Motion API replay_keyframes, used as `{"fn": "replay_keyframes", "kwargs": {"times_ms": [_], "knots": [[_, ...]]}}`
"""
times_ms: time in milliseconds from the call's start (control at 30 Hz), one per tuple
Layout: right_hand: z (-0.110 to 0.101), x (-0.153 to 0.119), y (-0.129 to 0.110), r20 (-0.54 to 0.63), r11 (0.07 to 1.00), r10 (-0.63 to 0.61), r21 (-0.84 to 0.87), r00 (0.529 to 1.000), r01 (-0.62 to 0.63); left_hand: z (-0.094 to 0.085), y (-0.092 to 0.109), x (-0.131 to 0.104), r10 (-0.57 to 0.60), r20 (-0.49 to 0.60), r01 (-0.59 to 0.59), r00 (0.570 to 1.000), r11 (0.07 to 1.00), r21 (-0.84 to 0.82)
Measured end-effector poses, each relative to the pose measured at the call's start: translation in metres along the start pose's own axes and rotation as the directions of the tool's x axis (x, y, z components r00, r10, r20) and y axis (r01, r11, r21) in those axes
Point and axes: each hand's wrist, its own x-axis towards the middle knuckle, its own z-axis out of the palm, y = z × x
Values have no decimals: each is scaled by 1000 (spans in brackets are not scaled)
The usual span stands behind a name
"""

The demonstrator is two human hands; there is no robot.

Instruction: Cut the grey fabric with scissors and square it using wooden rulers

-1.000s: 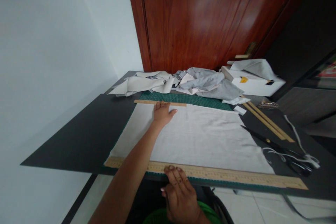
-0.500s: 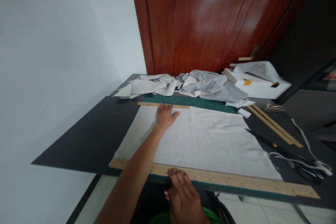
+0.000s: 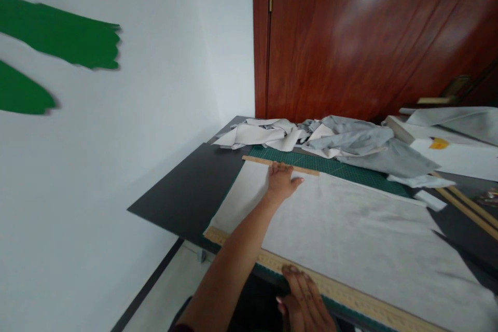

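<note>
Left hand [image 3: 283, 180] flat, thumb wide, on the short wooden ruler [image 3: 305, 170] at the pale fabric [image 3: 350, 223]'s far edge; right hand [image 3: 305, 298], fingers together, touches the long wooden ruler [image 3: 350, 293] nearer, grip unclear!

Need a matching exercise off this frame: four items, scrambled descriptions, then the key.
1. left hand
2. right hand
3. cutting mat
4. white box

A. green, partly covered by the pale cloth
B. at the picture's right edge, with a yellow patch on its side
C. fingers at the long ruler along the near edge
D. fingers on the short wooden strip at the far edge

Pairs: 1-D, 2-C, 3-A, 4-B
</note>
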Motion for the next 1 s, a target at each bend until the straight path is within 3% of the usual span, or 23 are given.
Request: {"fn": "replay_keyframes", "kwargs": {"times_ms": [100, 433, 767, 1000], "knots": [[5, -2, 0, -62, 1000, 8, -15, 998, -9, 2, 0, 0, -1, -3, 1, 1000, 1000, -11], [14, -14, 7, -87, 999, -13, 32, 996, 15, 5, -1, -1, -2, -15, 1, 1000, 999, -37], [15, -16, 10, -98, 995, -9, 97, 995, 19, 9, -3, -2, -11, -18, 10, 1000, 999, -43], [8, -16, 3, -37, 998, 43, 52, 998, -41, 5, -2, -1, -7, -5, 7, 1000, 998, -57]]}}
